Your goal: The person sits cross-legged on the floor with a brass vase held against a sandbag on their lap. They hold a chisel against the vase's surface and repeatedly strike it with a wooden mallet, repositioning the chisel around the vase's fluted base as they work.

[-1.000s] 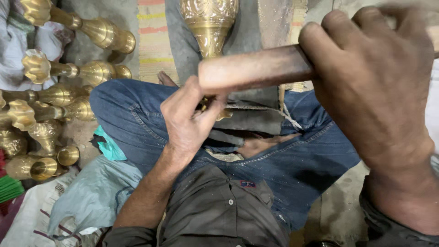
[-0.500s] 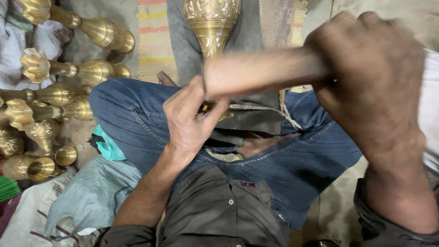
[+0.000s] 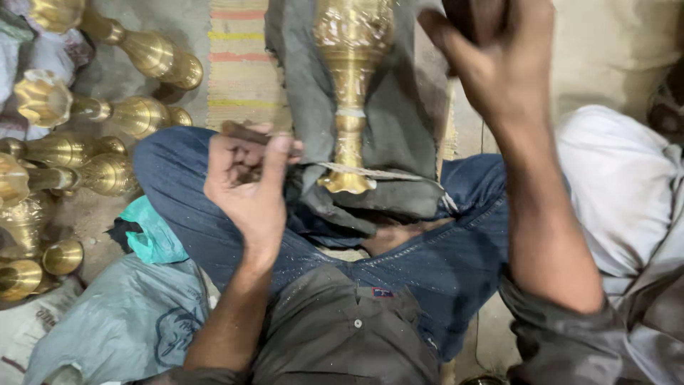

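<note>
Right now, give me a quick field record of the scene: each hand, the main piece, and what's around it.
left hand: closed around a small dark tool, just left of the brass vase
right hand: raised at top of view, gripping a dark wooden handle, mostly out of view
brass vase: lying on grey cloth between the legs, a strap across its foot
left side: more brass vases lying on the floor
right side: white sack

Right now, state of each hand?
Left hand: fingers curled round a short dark rod-like tool beside the upright ornate brass vase.
Right hand: raised, closed on a dark handle, mostly cut off at the frame's top.
</note>
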Available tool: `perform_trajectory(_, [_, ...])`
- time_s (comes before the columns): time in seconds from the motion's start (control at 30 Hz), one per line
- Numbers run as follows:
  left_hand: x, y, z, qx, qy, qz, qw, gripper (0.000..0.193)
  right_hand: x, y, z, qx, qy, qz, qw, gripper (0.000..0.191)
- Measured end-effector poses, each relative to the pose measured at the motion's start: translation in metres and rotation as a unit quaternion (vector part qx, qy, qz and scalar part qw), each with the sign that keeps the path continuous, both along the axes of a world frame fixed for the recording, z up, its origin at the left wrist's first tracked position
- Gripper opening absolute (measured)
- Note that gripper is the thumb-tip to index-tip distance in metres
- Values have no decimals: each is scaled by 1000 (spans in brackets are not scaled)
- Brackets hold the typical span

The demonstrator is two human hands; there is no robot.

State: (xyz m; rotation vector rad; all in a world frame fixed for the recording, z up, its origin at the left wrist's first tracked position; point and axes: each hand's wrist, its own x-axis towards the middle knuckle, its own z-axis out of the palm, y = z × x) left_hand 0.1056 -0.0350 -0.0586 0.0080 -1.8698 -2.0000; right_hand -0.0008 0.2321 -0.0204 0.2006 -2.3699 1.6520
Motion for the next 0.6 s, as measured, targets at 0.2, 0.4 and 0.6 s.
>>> perform_trajectory(0.2, [14,-51,-8,57,-79,-19,995,14,-74,-53,24,111,-128,-8,986,30])
perform_trajectory(0.4, [16,-67,-19,93,-103,-20,990,18,-92,-74,31,257,-117,-3,959,29])
perform_trajectory(0.6, [-5,-36,-7,48,-59,-89,993,29,-94,-98,28,385,-59,-17,921,29])
